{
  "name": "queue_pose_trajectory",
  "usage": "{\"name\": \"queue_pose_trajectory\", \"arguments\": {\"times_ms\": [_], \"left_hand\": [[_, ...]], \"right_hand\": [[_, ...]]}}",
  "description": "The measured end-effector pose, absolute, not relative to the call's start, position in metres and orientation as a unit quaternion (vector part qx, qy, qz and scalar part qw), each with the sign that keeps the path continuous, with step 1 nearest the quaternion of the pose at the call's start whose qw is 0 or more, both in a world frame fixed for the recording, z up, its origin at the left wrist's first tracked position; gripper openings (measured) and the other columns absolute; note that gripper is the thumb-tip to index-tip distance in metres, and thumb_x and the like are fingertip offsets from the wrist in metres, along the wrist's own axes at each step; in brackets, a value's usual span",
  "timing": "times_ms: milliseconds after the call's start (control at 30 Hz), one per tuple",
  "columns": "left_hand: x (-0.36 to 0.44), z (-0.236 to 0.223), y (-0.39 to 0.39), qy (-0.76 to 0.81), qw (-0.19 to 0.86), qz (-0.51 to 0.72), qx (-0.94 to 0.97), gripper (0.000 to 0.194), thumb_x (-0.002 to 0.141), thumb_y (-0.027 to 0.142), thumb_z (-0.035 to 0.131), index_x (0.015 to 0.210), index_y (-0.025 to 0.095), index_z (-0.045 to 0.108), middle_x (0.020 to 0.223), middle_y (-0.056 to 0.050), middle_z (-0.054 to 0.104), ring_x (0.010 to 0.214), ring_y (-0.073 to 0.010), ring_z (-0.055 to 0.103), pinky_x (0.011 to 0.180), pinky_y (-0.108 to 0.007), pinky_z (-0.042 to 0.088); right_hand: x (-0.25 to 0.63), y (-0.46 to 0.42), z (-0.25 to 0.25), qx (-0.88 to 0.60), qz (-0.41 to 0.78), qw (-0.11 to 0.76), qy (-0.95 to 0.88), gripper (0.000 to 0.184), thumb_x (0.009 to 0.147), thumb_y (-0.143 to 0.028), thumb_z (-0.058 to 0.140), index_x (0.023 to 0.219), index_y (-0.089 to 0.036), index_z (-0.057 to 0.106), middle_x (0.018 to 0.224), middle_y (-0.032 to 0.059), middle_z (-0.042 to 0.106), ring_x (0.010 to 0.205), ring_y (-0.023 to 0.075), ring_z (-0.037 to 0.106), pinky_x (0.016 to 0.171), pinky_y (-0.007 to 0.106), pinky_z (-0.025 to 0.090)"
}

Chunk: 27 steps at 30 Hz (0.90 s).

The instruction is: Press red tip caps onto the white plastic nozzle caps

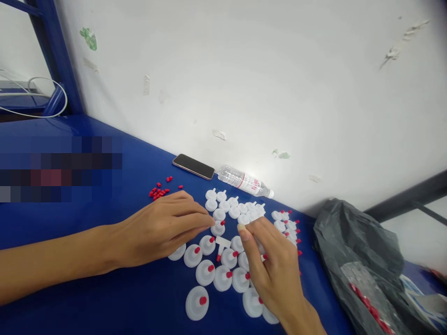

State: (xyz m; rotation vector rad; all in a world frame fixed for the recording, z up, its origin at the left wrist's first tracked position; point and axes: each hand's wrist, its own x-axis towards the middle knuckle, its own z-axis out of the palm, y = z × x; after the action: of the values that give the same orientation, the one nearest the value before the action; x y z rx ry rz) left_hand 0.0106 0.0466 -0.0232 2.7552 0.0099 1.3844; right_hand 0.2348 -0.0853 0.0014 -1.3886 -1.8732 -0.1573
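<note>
Lying bottle [244, 181]: set on its side on the blue table [139, 298], close along the white wall [244, 83], its capped end turned right.
Left hand [167, 221]: held to the front left of the bottle, back upward, fingers laid close together; the fingertips are brought to the edge of one white lid [217, 229] fitted with a red cap [222, 223]. The thumb is hidden, so whether anything is pinched cannot be made out.
Right hand [274, 253]: held in front of the bottle, fingers curled, thumb tip drawn close to the index finger; something whitish is partly seen beneath, but whether it is gripped cannot be made out.
Red-tipped lids [205, 272]: spread in front of the bottle, beyond the bare lids [233, 211], some partly covered by the right hand.
Tipped lid [222, 242]: seen edge-on in front of the bottle, between the hands.
Bare lids: bunched just in front of the bottle.
Smaller cluster [279, 226]: grouped to the bottle's front right, red-tipped too.
Loose red caps [159, 192]: scattered left of the bottle.
Phone [193, 166]: laid flat just left of the bottle.
Dark grey bag [359, 237]: slumped right of the bottle; red pieces [372, 307] are seen in clear plastic [352, 274] on it.
</note>
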Motion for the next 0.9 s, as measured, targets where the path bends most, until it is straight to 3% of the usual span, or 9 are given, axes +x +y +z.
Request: {"name": "queue_pose_trajectory", "arguments": {"times_ms": [267, 400, 533, 700, 800, 900], "left_hand": [[0.012, -0.018, 0.03, -0.014, 0.077, 0.455, 0.887, 0.014, 0.108, 0.008, 0.06, 0.117, 0.015, 0.069, 0.1, -0.006, 0.085, 0.08, -0.0167, 0.071, 0.08, -0.034, 0.057], [0.011, -0.017, 0.027, -0.016, 0.083, 0.448, 0.89, 0.018, 0.108, 0.007, 0.056, 0.113, 0.019, 0.068, 0.1, -0.005, 0.082, 0.089, -0.0168, 0.072, 0.082, -0.032, 0.056], [0.009, -0.024, 0.022, -0.006, 0.064, 0.438, 0.897, 0.028, 0.104, -0.001, 0.052, 0.111, 0.02, 0.068, 0.101, -0.006, 0.078, 0.093, -0.0159, 0.069, 0.083, -0.03, 0.053], [0.008, -0.029, 0.018, 0.001, 0.068, 0.442, 0.894, 0.025, 0.106, 0.003, 0.052, 0.111, 0.022, 0.068, 0.099, -0.005, 0.077, 0.09, -0.0155, 0.068, 0.08, -0.029, 0.053], [0.007, -0.029, 0.018, -0.004, 0.059, 0.435, 0.899, 0.024, 0.107, 0.004, 0.052, 0.113, 0.021, 0.068, 0.101, -0.006, 0.079, 0.088, -0.016, 0.069, 0.08, -0.031, 0.053], [0.007, -0.026, 0.017, -0.015, 0.061, 0.423, 0.904, 0.022, 0.108, 0.006, 0.051, 0.112, 0.02, 0.068, 0.098, -0.005, 0.08, 0.078, -0.0153, 0.065, 0.074, -0.031, 0.052]], "right_hand": [[0.231, -0.092, 0.002, -0.544, -0.013, 0.323, -0.774, 0.02, 0.115, -0.023, 0.04, 0.102, -0.025, 0.055, 0.095, 0.0004, 0.06, 0.073, 0.0143, 0.062, 0.063, 0.028, 0.048], [0.231, -0.092, -0.002, -0.514, -0.048, 0.286, -0.808, 0.017, 0.116, -0.023, 0.041, 0.111, -0.024, 0.057, 0.104, 0.0034, 0.067, 0.079, 0.0154, 0.07, 0.067, 0.029, 0.055], [0.232, -0.09, -0.009, -0.488, -0.087, 0.283, -0.821, 0.018, 0.117, -0.024, 0.043, 0.117, -0.024, 0.06, 0.107, 0.0043, 0.071, 0.082, 0.0151, 0.075, 0.067, 0.026, 0.059], [0.229, -0.091, -0.008, -0.509, -0.078, 0.292, -0.806, 0.015, 0.116, -0.024, 0.045, 0.12, -0.027, 0.059, 0.104, 0.0016, 0.073, 0.08, 0.015, 0.076, 0.067, 0.027, 0.062], [0.226, -0.098, -0.004, -0.52, -0.066, 0.279, -0.805, 0.023, 0.113, -0.023, 0.044, 0.132, -0.028, 0.055, 0.105, 0.0027, 0.074, 0.08, 0.0171, 0.077, 0.067, 0.029, 0.065], [0.224, -0.105, -0.004, -0.524, -0.075, 0.243, -0.813, 0.043, 0.108, -0.021, 0.044, 0.15, -0.025, 0.048, 0.13, 0.0097, 0.074, 0.106, 0.0228, 0.08, 0.081, 0.034, 0.07]]}}
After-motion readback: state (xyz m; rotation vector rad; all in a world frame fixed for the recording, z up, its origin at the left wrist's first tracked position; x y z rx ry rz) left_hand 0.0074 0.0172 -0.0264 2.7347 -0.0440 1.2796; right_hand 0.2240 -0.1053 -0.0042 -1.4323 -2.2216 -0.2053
